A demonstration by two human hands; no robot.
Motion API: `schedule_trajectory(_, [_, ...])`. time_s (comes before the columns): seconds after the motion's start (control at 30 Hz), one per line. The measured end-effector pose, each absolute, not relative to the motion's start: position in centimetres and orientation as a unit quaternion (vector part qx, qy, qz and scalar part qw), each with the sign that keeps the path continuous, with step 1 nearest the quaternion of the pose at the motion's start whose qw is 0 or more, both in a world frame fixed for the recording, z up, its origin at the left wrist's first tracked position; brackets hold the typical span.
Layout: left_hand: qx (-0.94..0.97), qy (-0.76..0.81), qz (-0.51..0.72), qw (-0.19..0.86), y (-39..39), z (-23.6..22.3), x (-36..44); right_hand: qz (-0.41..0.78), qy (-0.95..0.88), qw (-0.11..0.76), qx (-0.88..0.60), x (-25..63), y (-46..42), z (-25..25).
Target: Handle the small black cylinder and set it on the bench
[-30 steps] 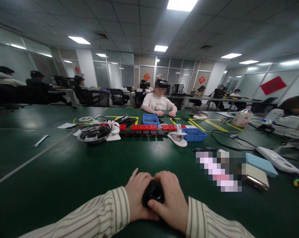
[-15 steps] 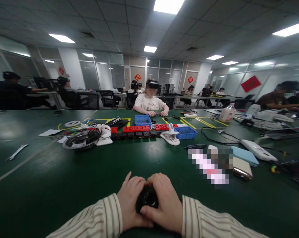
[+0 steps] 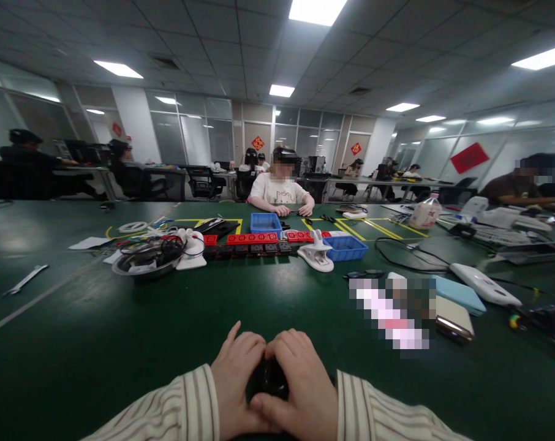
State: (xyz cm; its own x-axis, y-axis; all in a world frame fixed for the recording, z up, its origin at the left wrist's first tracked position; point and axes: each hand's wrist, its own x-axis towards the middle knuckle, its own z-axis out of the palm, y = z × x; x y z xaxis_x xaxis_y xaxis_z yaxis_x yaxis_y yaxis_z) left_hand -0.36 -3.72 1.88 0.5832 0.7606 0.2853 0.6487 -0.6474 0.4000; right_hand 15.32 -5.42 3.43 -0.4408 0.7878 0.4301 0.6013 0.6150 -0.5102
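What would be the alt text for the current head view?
Two hands, left hand and right hand, cup a black object at a green table; beyond lie red sockets and a metal bowl of cables.

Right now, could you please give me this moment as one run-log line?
left hand: around black object | right hand: around same object | wrench: on table, untouched

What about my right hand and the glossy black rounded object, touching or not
Touching. The head view shows your right hand curled against the glossy black rounded object, its thumb lying across the near edge.
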Motion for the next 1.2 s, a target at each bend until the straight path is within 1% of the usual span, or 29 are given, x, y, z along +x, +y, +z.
schedule_trajectory(0.1, [0.884, 0.395, 0.216, 0.127, -3.7, 1.6, -0.4, 0.139, -0.865, 0.309, -0.371, 15.3, -5.3, 3.5])
schedule_trajectory(0.2, [0.883, 0.396, 0.218, 0.124, -3.8, 1.6, -0.3, 0.157, -0.879, 0.333, -0.305, 15.5, -5.3, 3.9])
schedule_trajectory(0.27, [0.88, 0.4, 0.228, 0.117, -3.8, 1.7, -0.3, 0.168, -0.866, 0.352, -0.313, 15.6, -5.3, 4.1])
schedule_trajectory(0.33, [0.875, 0.407, 0.238, 0.111, -3.9, 1.8, -0.3, 0.165, -0.845, 0.367, -0.353, 15.6, -5.3, 4.0])
schedule_trajectory(0.47, [0.876, 0.408, 0.232, 0.111, -3.7, 1.7, -0.5, 0.141, -0.84, 0.332, -0.405, 15.5, -5.0, 3.8])
schedule_trajectory(0.57, [0.881, 0.404, 0.221, 0.112, -3.6, 1.7, -0.5, 0.149, -0.865, 0.316, -0.359, 15.6, -5.0, 4.0])
schedule_trajectory(0.7, [0.88, 0.405, 0.224, 0.106, -3.5, 1.5, -0.5, 0.18, -0.862, 0.364, -0.303, 15.9, -5.1, 4.1])
schedule_trajectory(0.8, [0.875, 0.408, 0.239, 0.099, -3.5, 1.3, -0.6, 0.174, -0.841, 0.387, -0.334, 15.9, -5.1, 3.8])
schedule_trajectory(0.97, [0.886, 0.395, 0.218, 0.108, -3.4, 1.8, -0.6, 0.138, -0.841, 0.338, -0.4, 15.6, -4.9, 3.4])
schedule_trajectory(1.07, [0.887, 0.395, 0.203, 0.123, -3.5, 2.3, -0.4, 0.137, -0.862, 0.32, -0.368, 15.6, -5.0, 3.7])
schedule_trajectory(1.2, [0.886, 0.396, 0.211, 0.12, -3.8, 2.3, -0.3, 0.162, -0.872, 0.346, -0.307, 15.8, -5.2, 4.1])
